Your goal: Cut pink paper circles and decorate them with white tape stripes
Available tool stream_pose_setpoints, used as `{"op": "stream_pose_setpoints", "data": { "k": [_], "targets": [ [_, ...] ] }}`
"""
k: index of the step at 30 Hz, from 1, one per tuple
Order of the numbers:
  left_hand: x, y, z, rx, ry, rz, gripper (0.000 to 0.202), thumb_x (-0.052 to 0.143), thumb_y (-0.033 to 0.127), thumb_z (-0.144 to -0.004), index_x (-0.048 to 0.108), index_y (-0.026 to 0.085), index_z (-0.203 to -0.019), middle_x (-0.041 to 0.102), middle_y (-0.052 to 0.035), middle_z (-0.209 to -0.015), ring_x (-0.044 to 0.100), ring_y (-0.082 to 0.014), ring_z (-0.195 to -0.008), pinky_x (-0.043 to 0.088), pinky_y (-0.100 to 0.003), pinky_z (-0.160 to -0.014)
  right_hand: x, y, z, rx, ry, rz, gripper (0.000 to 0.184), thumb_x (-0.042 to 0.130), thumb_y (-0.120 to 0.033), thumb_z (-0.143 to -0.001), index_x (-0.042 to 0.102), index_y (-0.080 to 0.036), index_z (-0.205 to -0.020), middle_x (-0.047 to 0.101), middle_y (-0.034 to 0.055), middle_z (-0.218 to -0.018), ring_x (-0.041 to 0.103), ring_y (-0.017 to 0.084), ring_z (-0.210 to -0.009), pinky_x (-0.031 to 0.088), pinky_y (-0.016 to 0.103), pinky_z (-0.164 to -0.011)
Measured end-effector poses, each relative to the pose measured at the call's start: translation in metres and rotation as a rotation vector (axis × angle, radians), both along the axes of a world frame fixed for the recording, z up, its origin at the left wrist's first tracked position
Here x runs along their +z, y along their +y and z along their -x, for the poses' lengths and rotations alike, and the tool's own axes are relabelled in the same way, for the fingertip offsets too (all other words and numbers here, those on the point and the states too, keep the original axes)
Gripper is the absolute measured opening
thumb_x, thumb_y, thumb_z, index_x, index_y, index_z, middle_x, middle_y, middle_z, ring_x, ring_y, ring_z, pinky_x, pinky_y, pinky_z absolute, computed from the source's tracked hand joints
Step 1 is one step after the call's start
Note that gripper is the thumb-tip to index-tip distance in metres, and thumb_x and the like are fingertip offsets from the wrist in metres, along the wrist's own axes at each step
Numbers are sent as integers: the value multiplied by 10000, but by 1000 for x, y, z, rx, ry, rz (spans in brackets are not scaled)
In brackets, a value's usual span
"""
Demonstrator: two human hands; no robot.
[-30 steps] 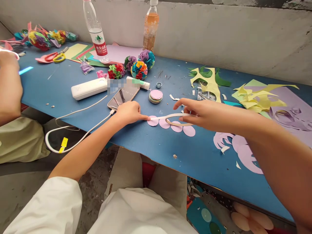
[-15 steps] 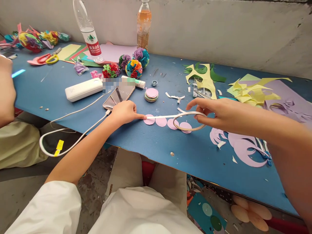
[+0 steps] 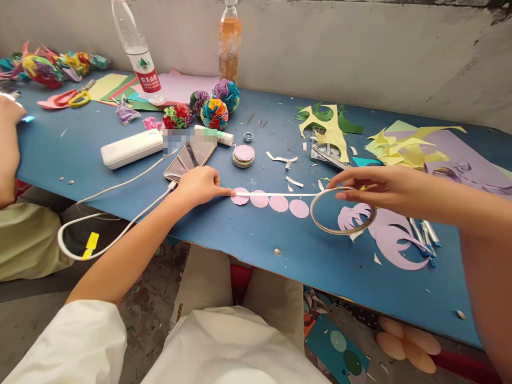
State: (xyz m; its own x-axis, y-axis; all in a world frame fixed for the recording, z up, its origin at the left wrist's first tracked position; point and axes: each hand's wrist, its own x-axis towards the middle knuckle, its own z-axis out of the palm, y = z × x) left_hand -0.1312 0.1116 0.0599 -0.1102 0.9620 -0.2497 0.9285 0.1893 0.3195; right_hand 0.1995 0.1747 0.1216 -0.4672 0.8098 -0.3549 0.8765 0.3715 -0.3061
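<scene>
"Head camera view: where are the lilac paper discs (image 3: 279,204)?"

"Four lie in a row toward the near edge of the blue table (image 3: 240,240), the row slanting closer to that edge as it runs right."

"And the hands?"

"The left hand (image 3: 200,188) has its fingers folded and its thumb stretched out, holding the end of a narrow strip of white tape (image 3: 282,194) at the leftmost disc. The right hand (image 3: 364,184) pinches the rim of a thin, ring-shaped roll of white tape (image 3: 312,216) between thumb and fingers, over the table just right of the row."

"Is the strip down on the discs?"

"I can't tell; it may hang just above them. It looks straight and taut, though."

"How would you do this well?"

"Press the left thumb firmly so the end can't slip, and pull gently, because hard tension could drag the disc. I'd also bring the roll slightly toward the table's near edge: the strip crosses the first disc near its middle, yet appears to pass beyond the last one's far rim. Tilting it would follow the slant."
</scene>
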Motion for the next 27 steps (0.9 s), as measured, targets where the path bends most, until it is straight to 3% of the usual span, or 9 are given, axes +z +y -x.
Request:
{"op": "stream_pose_setpoints", "data": {
  "k": [3, 7, 10, 13, 16, 19, 27],
  "targets": [
    [-3, -4, 1, -37, 18, -54, 431, 601, 629, -763, 559, 209, -673, 683, -29, -775, 629, -227, -793, 329, -285, -557, -3, -9, 5, -48, 90, -59, 549, 497, -709, -800, 674, -257, -1055, 653, 71, -898, 532, 151, -645, 401, 300, -592],
    [-7, -19, -4, -83, 100, -158, 381, 486, 536, -902, 629, 197, -803, 705, -51, -861, 654, -244, -842, 395, -306, -600, -9, -16, 8, 58, 167, -211, 471, 458, -638, -866, 710, -271, -1022, 648, 67, -964, 500, 139, -651, 384, 302, -611],
    [-13, -35, -13, -212, 126, -307, 353, 449, 437, -956, 667, 160, -965, 708, -82, -1064, 644, -248, -1021, 486, -334, -796, -13, -15, 7, 164, 120, -271, 441, 415, -591, -903, 725, -300, -1020, 643, 54, -938, 488, 135, -625, 380, 308, -620],
    [-21, -48, -24, -443, 92, -389, 473, 419, 457, -969, 596, 110, -1238, 574, -113, -1379, 517, -244, -1289, 404, -364, -1075, -12, -14, 10, 239, 48, -340, 418, 384, -512, -925, 735, -305, -1019, 640, 51, -944, 504, 140, -629, 378, 305, -609],
    [-28, -54, -33, -583, 99, -342, 713, 359, 587, -943, 399, 72, -1435, 360, -125, -1540, 348, -258, -1432, 301, -422, -1174, -8, -17, 18, 273, -45, -362, 401, 384, -425, -924, 743, -281, -1033, 643, 65, -956, 513, 143, -630, 366, 289, -563],
    [-31, -54, -37, -655, 125, -267, 851, 282, 679, -905, 284, 60, -1489, 245, -124, -1578, 267, -261, -1468, 247, -447, -1201, -7, -21, 25, 331, -95, -378, 407, 380, -374, -924, 753, -257, -1036, 644, 76, -914, 496, 132, -589, 351, 281, -534],
    [-24, -47, -50, -706, 163, -224, 857, 245, 686, -905, 259, 67, -1498, 216, -110, -1584, 219, -240, -1483, 195, -436, -1221, -18, -15, 26, 451, -113, -472, 378, 400, -333, -893, 773, -272, -901, 621, 44, -774, 440, 104, -491, 257, 271, -442]
  ]
}}
